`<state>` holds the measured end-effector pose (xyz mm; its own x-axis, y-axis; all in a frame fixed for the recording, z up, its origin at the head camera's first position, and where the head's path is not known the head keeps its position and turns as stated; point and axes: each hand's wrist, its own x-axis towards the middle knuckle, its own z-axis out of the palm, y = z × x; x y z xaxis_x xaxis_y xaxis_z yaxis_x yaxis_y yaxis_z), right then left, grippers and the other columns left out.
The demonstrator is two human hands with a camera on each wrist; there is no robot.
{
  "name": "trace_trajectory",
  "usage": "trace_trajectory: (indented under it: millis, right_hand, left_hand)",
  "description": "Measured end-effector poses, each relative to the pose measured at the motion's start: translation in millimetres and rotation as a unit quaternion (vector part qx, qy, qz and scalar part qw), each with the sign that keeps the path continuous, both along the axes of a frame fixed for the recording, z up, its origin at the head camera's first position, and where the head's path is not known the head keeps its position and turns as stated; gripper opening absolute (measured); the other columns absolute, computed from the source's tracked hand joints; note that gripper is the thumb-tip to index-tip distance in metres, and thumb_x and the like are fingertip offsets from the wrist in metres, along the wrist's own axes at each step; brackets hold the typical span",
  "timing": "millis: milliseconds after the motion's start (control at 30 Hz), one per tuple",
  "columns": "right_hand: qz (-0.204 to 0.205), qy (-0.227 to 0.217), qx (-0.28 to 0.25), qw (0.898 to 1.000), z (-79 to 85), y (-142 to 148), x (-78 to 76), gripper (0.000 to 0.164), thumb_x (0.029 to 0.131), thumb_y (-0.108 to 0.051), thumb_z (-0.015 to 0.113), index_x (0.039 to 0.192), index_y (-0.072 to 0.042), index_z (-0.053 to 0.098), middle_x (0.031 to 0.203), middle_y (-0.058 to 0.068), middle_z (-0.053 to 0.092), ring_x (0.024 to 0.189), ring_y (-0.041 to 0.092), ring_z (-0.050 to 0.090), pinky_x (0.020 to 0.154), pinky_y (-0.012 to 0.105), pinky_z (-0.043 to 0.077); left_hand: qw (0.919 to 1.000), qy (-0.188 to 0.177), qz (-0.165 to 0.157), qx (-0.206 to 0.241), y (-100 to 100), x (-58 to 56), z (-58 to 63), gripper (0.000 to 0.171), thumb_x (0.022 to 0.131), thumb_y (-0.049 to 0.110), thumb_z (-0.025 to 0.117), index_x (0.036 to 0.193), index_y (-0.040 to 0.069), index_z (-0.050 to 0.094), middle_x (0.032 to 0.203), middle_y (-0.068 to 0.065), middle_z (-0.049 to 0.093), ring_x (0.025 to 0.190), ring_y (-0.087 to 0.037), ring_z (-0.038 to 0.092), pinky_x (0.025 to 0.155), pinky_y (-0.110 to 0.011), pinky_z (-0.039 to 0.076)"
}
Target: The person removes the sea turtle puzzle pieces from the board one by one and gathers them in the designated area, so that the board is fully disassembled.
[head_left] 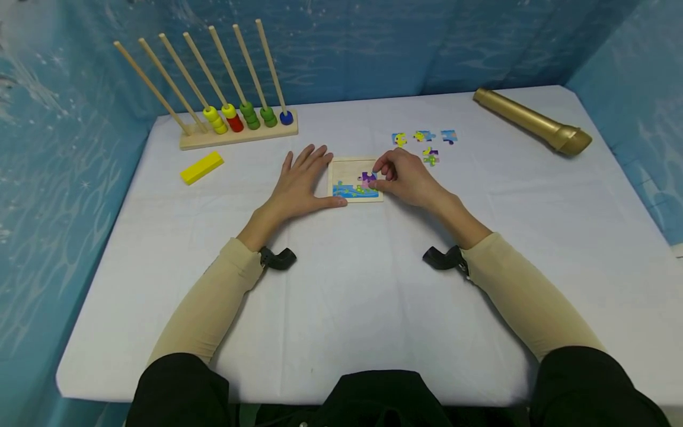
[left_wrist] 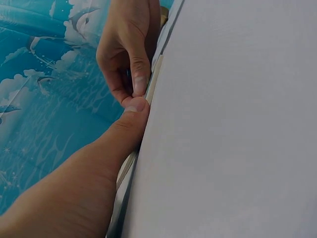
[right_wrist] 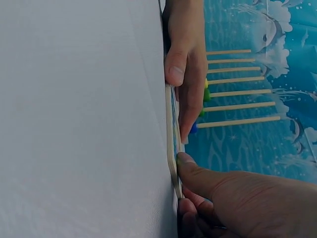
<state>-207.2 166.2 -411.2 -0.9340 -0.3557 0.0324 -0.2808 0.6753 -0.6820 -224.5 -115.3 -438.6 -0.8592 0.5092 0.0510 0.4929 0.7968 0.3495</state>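
Note:
A small wooden puzzle board [head_left: 345, 168] lies on the white table, its lower part filled with blue pieces and a purple piece [head_left: 366, 177] at the right. My left hand [head_left: 299, 184] is spread along the board's left side, thumb at the lower corner and fingertips by the upper one. In the left wrist view, the left thumb [left_wrist: 130, 110] rests at the frame's edge. At the board's right side, my right hand [head_left: 408, 178] pinches a small puzzle piece, mostly hidden by the fingers. The right thumb [right_wrist: 190, 166] sits against the frame in the right wrist view.
Several loose puzzle pieces [head_left: 430, 156] lie beyond the right hand. A wooden bead rack [head_left: 240, 137] with upright rods stands at the back left, a yellow block [head_left: 202, 168] before it. A gold microphone-shaped object [head_left: 533, 121] lies at the back right.

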Motion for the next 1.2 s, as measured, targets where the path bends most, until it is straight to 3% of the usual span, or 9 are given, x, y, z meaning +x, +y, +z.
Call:
trace_trajectory:
  millis: [300,567,800,1200]
  right_hand:
    - [0.006,0.001,-0.031,0.999,-1.1,0,0.3,0.036,0.092,-0.011,0.083,0.115,0.0,0.058,0.102,0.015,0.056,0.093,0.025,0.053,0.079,0.029,0.04]
    - [-0.004,0.058,-0.083,0.995,-13.4,5,0.4,0.022,0.093,-0.012,0.082,0.109,-0.005,0.068,0.096,0.01,0.066,0.086,0.02,0.057,0.075,0.026,0.042]
    - [-0.008,0.046,-0.133,0.99,-16.4,7,-1.2,0.016,0.097,-0.013,0.077,0.111,-0.007,0.074,0.094,0.008,0.069,0.084,0.019,0.058,0.072,0.021,0.046]
    - [-0.066,0.043,-0.153,0.985,-13.4,14,1.7,0.016,0.103,-0.017,0.07,0.114,-0.005,0.071,0.109,0.008,0.071,0.094,0.017,0.059,0.083,0.019,0.049]
  left_hand:
    - [1.0,0.0,0.003,-0.003,0,1.2,1.4,0.111,0.083,0.077,0.072,0.168,0.019,0.029,0.177,-0.002,0.02,0.166,-0.024,0.004,0.131,-0.058,-0.006]
    - [1.0,0.001,0.0,0.005,1,2.4,2.3,0.11,0.083,0.076,0.072,0.168,0.019,0.03,0.177,-0.001,0.02,0.166,-0.024,0.005,0.131,-0.058,-0.006]
    - [1.0,-0.002,0.001,0.001,0,1.7,1.4,0.111,0.083,0.076,0.071,0.168,0.019,0.029,0.177,-0.001,0.019,0.166,-0.024,0.004,0.131,-0.058,-0.006]
    - [1.0,-0.004,0.003,-0.005,1,2.5,1.9,0.112,0.083,0.077,0.071,0.169,0.02,0.028,0.177,0.0,0.018,0.166,-0.024,0.004,0.131,-0.057,-0.007]
